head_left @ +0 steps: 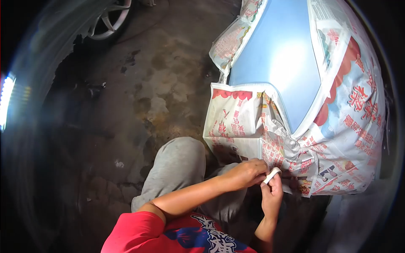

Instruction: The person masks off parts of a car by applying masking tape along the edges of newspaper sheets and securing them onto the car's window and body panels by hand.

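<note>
A narrow white roll of tape (272, 175) sits in my right hand (272, 196), with fingers hooked through and around its ring. My left hand (249, 173) is right beside the roll, fingers bent and pinched together; what is between them is hidden. Just beyond both hands hangs the lower edge of printed masking paper (230, 114), white with red lettering. This paper surrounds a shiny light blue car body panel (278, 55), its border lined with white tape. Near the panel's lower tip the paper is crumpled and gathered.
A car wheel (110, 21) with a spoked rim stands at the upper left. Stained dark concrete floor (164, 76) spreads to the left of the panel. My bent knee (181, 164) in grey trousers is close to the paper. A bright lamp (6, 101) glows at the left edge.
</note>
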Demonstrator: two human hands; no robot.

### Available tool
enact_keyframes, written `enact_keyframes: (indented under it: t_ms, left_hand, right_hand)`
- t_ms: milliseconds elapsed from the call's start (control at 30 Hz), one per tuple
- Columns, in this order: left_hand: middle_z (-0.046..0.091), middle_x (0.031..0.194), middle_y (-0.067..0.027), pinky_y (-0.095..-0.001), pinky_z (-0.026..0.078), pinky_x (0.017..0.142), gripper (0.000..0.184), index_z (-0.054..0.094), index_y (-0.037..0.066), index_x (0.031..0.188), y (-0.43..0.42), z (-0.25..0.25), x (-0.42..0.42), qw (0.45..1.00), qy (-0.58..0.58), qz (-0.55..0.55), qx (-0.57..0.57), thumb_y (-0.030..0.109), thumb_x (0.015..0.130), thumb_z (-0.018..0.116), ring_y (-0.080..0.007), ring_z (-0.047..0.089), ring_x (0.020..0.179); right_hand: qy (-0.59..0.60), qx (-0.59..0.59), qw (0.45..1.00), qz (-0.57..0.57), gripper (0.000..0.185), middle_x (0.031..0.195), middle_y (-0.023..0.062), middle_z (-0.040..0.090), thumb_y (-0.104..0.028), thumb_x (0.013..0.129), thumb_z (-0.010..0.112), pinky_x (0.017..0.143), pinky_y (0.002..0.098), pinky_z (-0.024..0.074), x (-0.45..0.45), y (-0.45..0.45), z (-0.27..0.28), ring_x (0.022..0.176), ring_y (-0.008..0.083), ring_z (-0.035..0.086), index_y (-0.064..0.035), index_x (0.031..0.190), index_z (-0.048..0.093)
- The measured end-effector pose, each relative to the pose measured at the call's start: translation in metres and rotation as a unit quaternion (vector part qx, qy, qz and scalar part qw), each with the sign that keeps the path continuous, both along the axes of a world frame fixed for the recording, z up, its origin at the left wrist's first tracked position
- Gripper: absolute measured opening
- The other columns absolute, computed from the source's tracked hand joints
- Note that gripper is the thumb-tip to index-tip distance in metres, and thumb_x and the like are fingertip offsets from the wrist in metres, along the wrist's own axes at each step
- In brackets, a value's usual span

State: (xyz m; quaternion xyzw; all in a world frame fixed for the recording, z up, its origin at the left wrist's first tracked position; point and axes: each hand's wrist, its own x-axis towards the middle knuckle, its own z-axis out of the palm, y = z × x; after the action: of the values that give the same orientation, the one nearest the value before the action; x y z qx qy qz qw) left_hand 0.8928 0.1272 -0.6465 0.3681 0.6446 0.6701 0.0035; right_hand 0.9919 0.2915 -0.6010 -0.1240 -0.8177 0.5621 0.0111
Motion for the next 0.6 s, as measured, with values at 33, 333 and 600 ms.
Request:
enact_keyframes:
  t_ms: [33,333,600]
  left_hand:
    - [0.067,0.103,-0.0118,-0.0421,0.054,0.087,0.015,0.067,0.003,0.101,-0.001,-0.002,-0.004,1.000,0.005,-0.009,0.014,0.009,0.089,0.073,-0.0332,0.065,0.099]
    - [0.068,0.105,-0.0132,-0.0428,0.055,0.087,0.015,0.069,0.003,0.101,-0.048,-0.028,-0.026,0.998,-0.049,-0.041,0.021,0.009,0.089,0.073,-0.0345,0.066,0.100]
    - [0.067,0.100,-0.0136,-0.0442,0.055,0.082,0.014,0.066,0.005,0.099,-0.097,-0.045,-0.077,0.993,-0.107,0.023,-0.042,0.014,0.088,0.070,-0.0365,0.067,0.097]
  right_hand:
    - [0.006,-0.009,1.000,-0.015,0.054,0.120,0.0148,0.068,0.012,0.095,0.057,0.098,0.0306,0.0503,-0.003,-0.008,0.004,0.112,0.0161,0.064,0.0104,0.146,0.042]
    - [-0.053,0.241,0.969,-0.023,0.045,0.116,0.0276,0.072,0.001,0.095,0.061,0.092,0.0404,0.0550,-0.023,-0.080,0.011,0.109,0.0352,0.072,0.0073,0.138,0.051]
    - [-0.088,0.359,0.928,0.051,0.023,0.082,0.0186,0.067,-0.017,0.106,0.053,0.068,0.0406,0.0496,-0.109,-0.136,0.029,0.074,0.0304,0.067,0.0023,0.108,0.066]
